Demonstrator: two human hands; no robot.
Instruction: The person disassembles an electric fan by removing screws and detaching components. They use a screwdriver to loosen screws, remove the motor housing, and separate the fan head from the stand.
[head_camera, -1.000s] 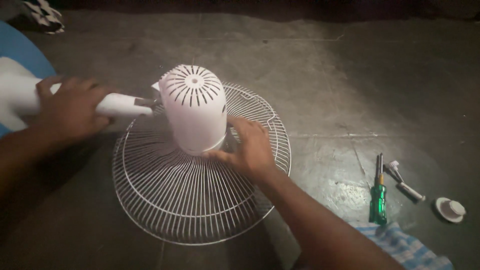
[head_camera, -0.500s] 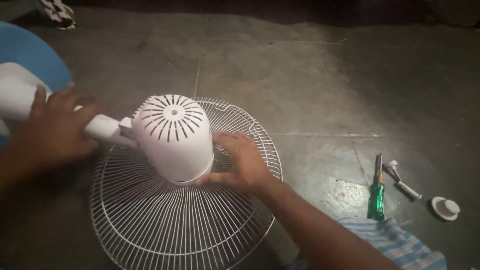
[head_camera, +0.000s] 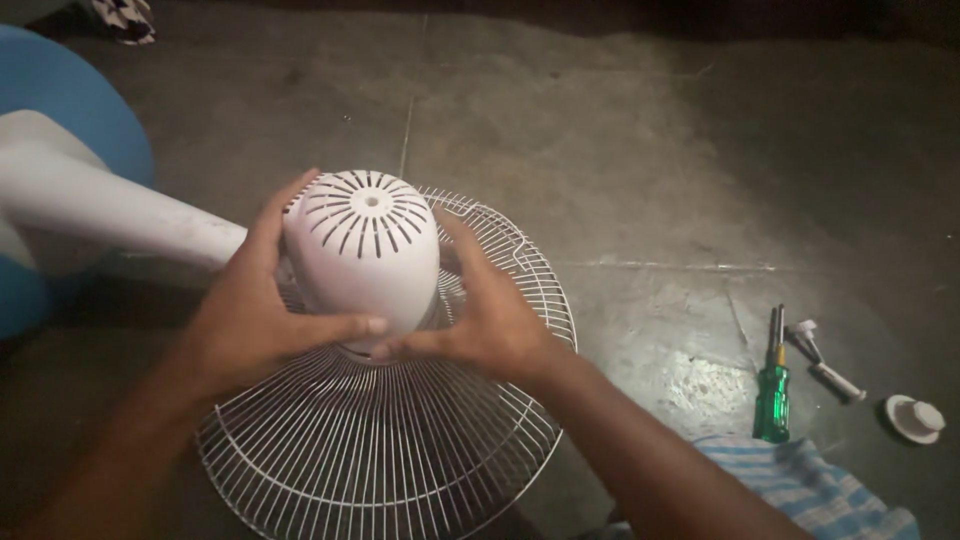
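Note:
A white slotted fan motor housing (head_camera: 368, 250) stands upright at the centre of a round white wire fan guard (head_camera: 400, 450) that lies on the grey floor. My left hand (head_camera: 255, 315) grips the housing's left side, thumb under its lower edge. My right hand (head_camera: 490, 320) grips its right side, fingers curled around the base. A white fan pole (head_camera: 110, 210) runs from the housing off to the left.
A green-handled screwdriver (head_camera: 772, 385), a small white fitting (head_camera: 825, 360) and a white round cap (head_camera: 915, 418) lie on the floor at right. A blue-and-white striped cloth (head_camera: 810, 490) sits at the lower right. A blue round base (head_camera: 70, 110) is at the upper left.
My left hand left the white pole and moved right onto the housing's side. My right hand stayed at the housing's base. The view shifted slightly.

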